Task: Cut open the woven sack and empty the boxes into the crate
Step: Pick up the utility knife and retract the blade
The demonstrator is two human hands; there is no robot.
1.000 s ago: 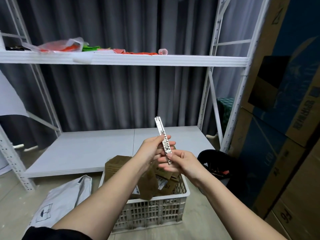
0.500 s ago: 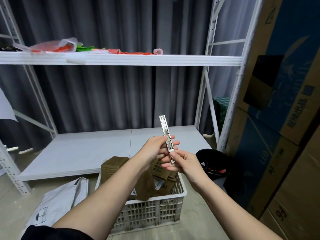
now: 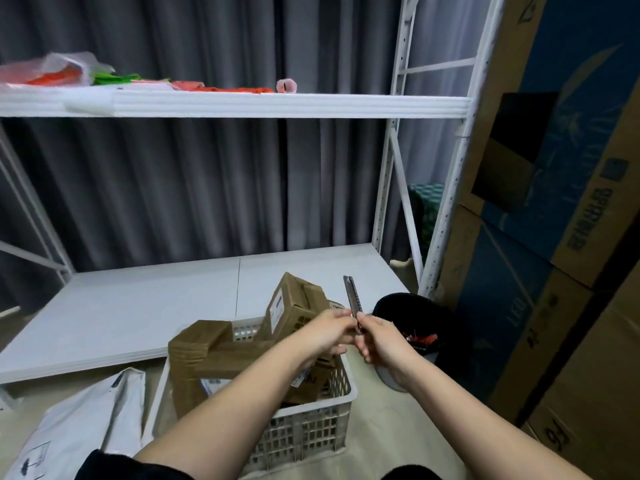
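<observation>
We see the crate (image 3: 313, 415) on the floor in the near middle, with the boxes (image 3: 294, 308) piled in it. The sack (image 3: 83, 424) lies to its left, the bin (image 3: 420, 332) to its right. Beyond them stands the shelf rack (image 3: 263, 105), and the big cartons (image 3: 561, 237) are stacked at far right. Both hands meet over the crate's right side around the knife (image 3: 353, 299).

A storeroom: white metal shelving (image 3: 242, 105), stacked large cartons (image 3: 561, 237), grey curtain (image 3: 173, 185) behind.
</observation>
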